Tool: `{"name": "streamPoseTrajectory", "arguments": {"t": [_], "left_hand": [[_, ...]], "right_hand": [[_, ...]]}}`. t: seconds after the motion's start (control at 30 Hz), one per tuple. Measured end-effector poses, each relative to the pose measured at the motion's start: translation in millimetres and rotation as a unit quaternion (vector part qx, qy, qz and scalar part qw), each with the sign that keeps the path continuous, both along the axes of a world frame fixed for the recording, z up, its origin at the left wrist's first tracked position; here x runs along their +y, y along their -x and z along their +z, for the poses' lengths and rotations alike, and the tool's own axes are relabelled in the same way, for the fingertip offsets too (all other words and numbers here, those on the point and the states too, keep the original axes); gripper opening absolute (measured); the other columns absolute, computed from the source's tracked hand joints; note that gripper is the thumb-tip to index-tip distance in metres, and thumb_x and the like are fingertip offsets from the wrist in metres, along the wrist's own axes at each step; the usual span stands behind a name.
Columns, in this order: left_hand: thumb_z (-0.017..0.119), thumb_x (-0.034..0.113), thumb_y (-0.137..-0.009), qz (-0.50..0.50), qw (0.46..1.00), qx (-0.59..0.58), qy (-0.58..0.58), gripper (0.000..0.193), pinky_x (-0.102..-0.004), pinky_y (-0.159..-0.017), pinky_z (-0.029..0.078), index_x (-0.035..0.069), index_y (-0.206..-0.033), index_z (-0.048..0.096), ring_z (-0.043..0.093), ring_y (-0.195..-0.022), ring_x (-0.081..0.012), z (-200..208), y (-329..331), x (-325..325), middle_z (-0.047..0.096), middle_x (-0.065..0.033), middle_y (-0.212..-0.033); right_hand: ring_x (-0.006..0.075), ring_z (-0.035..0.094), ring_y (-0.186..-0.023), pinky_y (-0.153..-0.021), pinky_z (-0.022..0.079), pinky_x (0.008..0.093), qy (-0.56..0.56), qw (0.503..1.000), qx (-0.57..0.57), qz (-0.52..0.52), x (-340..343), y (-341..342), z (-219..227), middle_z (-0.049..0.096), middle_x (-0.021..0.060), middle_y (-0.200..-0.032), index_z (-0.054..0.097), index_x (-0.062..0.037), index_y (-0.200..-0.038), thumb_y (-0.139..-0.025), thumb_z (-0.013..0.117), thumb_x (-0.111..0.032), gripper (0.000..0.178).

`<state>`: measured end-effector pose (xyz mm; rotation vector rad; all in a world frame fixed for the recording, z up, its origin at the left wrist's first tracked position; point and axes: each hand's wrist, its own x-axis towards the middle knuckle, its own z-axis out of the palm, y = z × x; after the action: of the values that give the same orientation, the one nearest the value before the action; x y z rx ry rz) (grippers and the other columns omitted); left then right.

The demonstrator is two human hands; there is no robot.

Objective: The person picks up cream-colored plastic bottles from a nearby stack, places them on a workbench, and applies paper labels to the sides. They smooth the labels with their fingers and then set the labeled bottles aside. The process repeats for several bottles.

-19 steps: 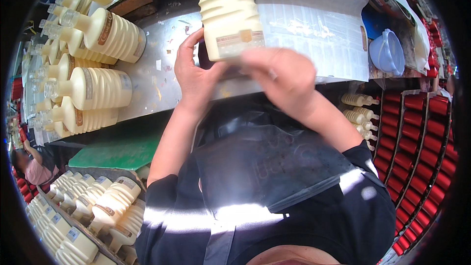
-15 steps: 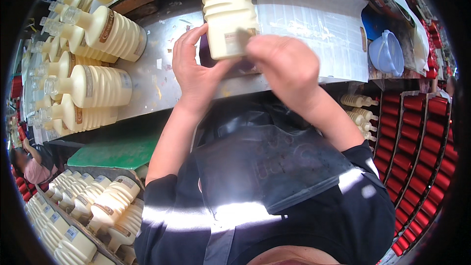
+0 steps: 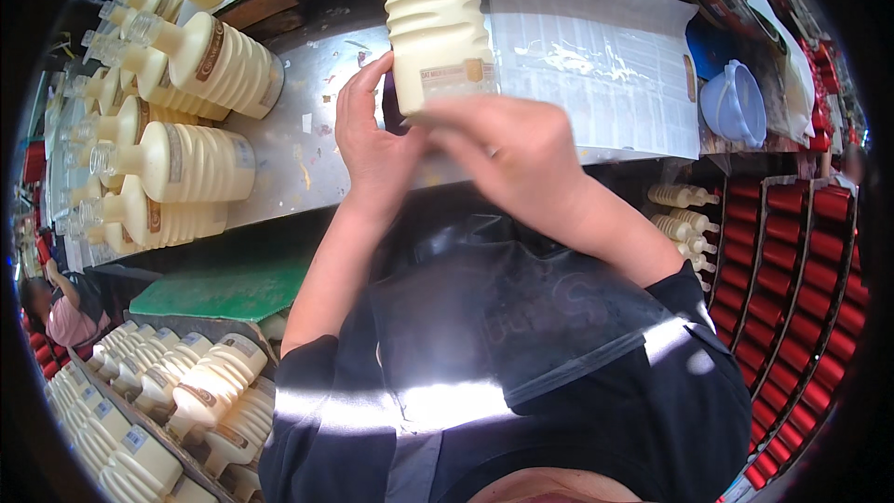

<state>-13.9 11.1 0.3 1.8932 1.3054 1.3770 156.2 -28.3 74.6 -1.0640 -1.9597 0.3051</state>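
Observation:
A cream-coloured ribbed bottle (image 3: pixel 436 33) lies in front of me on the bench, its base toward me and a brown-and-gold label at its far end. Fainter printing and a small gold patch show near the base. My left hand (image 3: pixel 372 144) holds the bottle at its left side, fingertips along the edge. Across the near end passes my right hand (image 3: pixel 512 144), blurred by motion, with its fingers curled together close to my left thumb. Whatever those fingers may hold is hidden. Something dark purple shows behind the bottle, between it and my left hand.
Similar cream bottles (image 3: pixel 200 163) are stacked on the bench's left. More bottles (image 3: pixel 219 382) fill trays below left. A white ridged sheet (image 3: pixel 596 56) and blue bucket (image 3: pixel 734 102) lie to the right. Racks of red cylinders (image 3: pixel 768 317) stand lower right. Another person (image 3: pixel 74 312) is far left.
My right hand has swept left across the bottle's near end, from its right corner toward my left thumb. The left hand stays at the bottle's side. More of the far label shows.

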Motion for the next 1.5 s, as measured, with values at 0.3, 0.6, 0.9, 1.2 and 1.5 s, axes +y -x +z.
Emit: {"name": "streamPoseTrajectory", "arguments": {"t": [0.3, 0.6, 0.9, 1.2, 1.5], "left_hand": [[0.064, 0.035, -0.097, -0.011, 0.988, -0.111, 0.107, 0.062, -0.0422, -0.108, 0.039, -0.005, -0.138, 0.040, 0.051, -0.122, -0.0296, 2.3, -16.1, 10.6, 0.053, -0.0207, -0.128], [0.052, 0.032, -0.105, -0.049, 0.969, -0.212, 0.120, 0.049, -0.0390, -0.110, 0.037, -0.003, -0.138, 0.042, 0.049, -0.123, -0.0241, -9.4, -14.7, 9.7, 0.052, -0.0171, -0.132], [0.056, 0.025, -0.104, -0.110, 0.946, -0.265, 0.152, 0.045, -0.0371, -0.111, 0.037, 0.001, -0.140, 0.044, 0.050, -0.123, -0.0210, 0.2, -8.7, -0.5, 0.053, -0.0134, -0.132], [0.059, 0.025, -0.103, -0.127, 0.946, -0.253, 0.156, 0.050, -0.0375, -0.112, 0.038, 0.002, -0.145, 0.045, 0.050, -0.125, -0.0207, 2.1, 1.7, -5.9, 0.053, -0.0116, -0.136], [0.075, 0.024, -0.088, -0.125, 0.982, -0.090, 0.108, 0.079, -0.0426, -0.113, 0.039, 0.002, -0.153, 0.037, 0.049, -0.131, -0.0275, 5.9, 11.9, -3.0, 0.052, -0.0150, -0.140]], "right_hand": [[0.0311, 0.072, -0.067, -0.065, 0.056, 0.0387, 0.186, 0.962, 0.092, -0.175, 7.4, -10.7, -5.9, 0.069, 0.0165, -0.070, 0.064, -0.0020, -0.107, -0.088, 0.072, -0.023, 0.029], [0.0320, 0.068, -0.065, -0.064, 0.052, 0.0405, 0.225, 0.935, 0.141, -0.234, 16.5, -36.3, -33.0, 0.068, 0.0152, -0.070, 0.061, -0.0063, -0.114, -0.091, 0.068, -0.026, 0.031], [0.0199, 0.068, -0.058, -0.058, 0.053, 0.0351, 0.172, 0.968, 0.065, -0.172, 3.0, -1.6, -6.8, 0.070, 0.0116, -0.070, 0.060, -0.0063, -0.114, -0.092, 0.066, -0.010, 0.023], [0.0371, 0.068, -0.061, -0.059, 0.053, 0.0444, 0.171, 0.959, -0.034, -0.224, 7.7, 8.8, 13.9, 0.066, 0.0168, -0.066, 0.060, -0.0074, -0.110, -0.093, 0.064, -0.016, 0.019], [0.0310, 0.068, -0.062, -0.060, 0.052, 0.0413, 0.176, 0.963, -0.040, -0.199, 3.0, -0.8, -4.8, 0.068, 0.0161, -0.069, 0.060, -0.0072, -0.113, -0.095, 0.064, -0.018, 0.021]]}}
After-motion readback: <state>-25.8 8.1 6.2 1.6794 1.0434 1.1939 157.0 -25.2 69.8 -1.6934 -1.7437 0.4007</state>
